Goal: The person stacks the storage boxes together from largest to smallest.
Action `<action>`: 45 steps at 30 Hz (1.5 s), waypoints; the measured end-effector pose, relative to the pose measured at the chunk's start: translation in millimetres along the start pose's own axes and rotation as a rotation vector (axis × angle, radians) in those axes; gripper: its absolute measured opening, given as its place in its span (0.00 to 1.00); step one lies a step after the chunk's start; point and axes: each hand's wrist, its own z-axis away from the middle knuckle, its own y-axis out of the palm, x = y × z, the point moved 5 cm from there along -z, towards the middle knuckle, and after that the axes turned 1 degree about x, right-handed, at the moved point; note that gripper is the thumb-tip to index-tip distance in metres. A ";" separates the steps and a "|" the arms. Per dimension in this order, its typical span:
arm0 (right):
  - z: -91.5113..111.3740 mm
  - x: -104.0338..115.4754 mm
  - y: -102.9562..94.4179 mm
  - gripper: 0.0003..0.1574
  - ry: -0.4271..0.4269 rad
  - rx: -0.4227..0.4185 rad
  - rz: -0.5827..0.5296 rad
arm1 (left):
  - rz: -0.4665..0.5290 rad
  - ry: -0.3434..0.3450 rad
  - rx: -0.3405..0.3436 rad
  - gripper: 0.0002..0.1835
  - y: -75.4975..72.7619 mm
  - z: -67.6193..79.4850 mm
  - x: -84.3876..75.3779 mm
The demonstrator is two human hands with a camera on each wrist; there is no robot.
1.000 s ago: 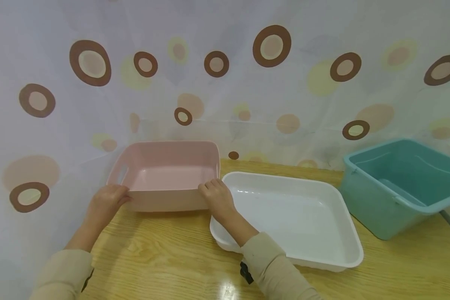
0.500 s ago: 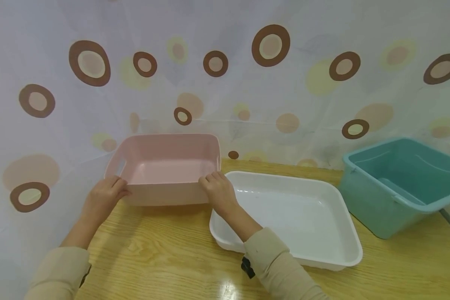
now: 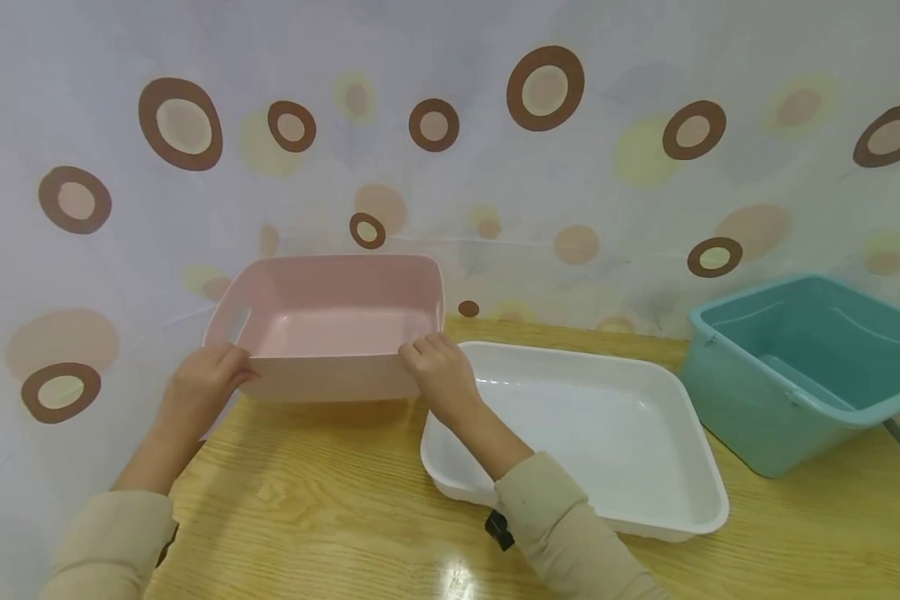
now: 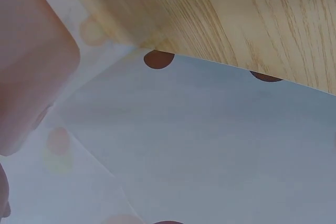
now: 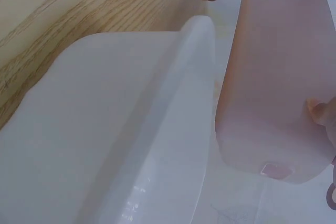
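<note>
Both hands hold a pink rectangular bin (image 3: pixel 337 379) by its near rim, raised off the table at the back left. My left hand (image 3: pixel 204 379) grips the left front corner, fingers over the edge. At the right front corner my right hand (image 3: pixel 441 375) pinches the rim; in the right wrist view its thumb presses the outer wall of the pink bin (image 5: pixel 273 77). The bin's inside shows nothing in it. Just right of it lies a shallow white tray (image 3: pixel 592 442), partly under my right forearm. In the left wrist view only a corner of the bin (image 4: pixel 37 61) appears.
A teal tub (image 3: pixel 750 417) stands at the right of the wooden table (image 3: pixel 307 517). Behind hangs a white curtain (image 3: pixel 495 192) with brown and peach spots, close to the bin's back. The table's left edge runs beneath my left arm.
Both hands have lifted the pink bin higher and away from me, with a slight shift to the left. The white tray and teal tub have stayed in place.
</note>
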 end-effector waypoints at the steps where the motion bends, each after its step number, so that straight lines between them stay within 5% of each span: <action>1: -0.4 -0.9 -1.1 0.11 0.001 -0.004 -0.002 | 0.002 0.002 -0.001 0.22 -0.1 -1.2 0.1; 24: 2.7 -28.1 -20.3 0.11 0.079 0.014 -0.090 | 0.038 -0.001 0.018 0.21 5.3 -24.6 -9.9; 45: 21.6 -59.5 -48.3 0.14 0.159 0.043 -0.206 | 0.044 0.035 -0.007 0.19 16.6 -47.6 -37.8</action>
